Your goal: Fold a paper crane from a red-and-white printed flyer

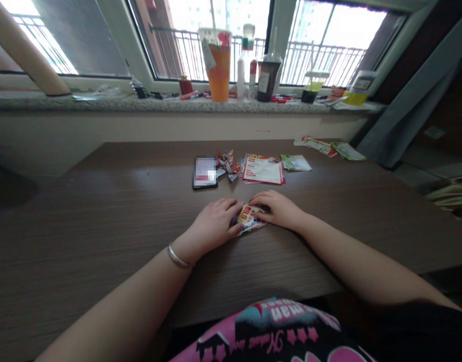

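A printed paper (248,214) is touched at its left side by the left hand (215,221) and at its right by the right hand (279,207); whether fingers are clamped on it cannot be told. It is set on the table (102,226). Beyond are placed a device (205,172), folded papers (231,165) and leaflets (263,169), then a sill (23,103) lined with cups (220,70).

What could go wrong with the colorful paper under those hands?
The printed paper might crease or tear, since the left hand and right hand both touch it. If they slid forward, they might bump the black-edged device or scatter the crinkled paper pieces beside it.
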Demonstrator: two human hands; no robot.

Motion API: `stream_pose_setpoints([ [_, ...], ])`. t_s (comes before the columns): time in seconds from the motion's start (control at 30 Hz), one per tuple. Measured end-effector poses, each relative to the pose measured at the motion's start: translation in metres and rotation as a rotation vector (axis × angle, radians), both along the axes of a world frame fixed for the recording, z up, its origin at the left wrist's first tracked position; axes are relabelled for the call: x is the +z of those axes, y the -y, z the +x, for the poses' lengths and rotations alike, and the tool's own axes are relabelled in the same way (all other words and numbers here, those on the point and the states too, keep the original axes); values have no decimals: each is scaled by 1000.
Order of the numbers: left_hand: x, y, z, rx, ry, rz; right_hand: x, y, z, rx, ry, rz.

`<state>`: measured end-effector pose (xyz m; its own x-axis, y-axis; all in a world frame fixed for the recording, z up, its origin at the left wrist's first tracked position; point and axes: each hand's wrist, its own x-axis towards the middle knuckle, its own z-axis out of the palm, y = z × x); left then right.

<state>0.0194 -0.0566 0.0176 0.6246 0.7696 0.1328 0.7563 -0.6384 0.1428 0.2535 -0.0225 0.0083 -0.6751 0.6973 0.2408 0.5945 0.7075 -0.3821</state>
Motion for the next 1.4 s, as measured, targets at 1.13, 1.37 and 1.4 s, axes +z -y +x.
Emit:
stream_pose_setpoints([
  [1.13,-10,0,4,-168,-37,184,-1,-1,7,23,38,41],
  [1.37,-10,3,4,-144,-56,177,-5,-4,6,15,28,34],
  [1.4,-9,4,5,-150,-55,187,-5,-4,5,1,20,33],
])
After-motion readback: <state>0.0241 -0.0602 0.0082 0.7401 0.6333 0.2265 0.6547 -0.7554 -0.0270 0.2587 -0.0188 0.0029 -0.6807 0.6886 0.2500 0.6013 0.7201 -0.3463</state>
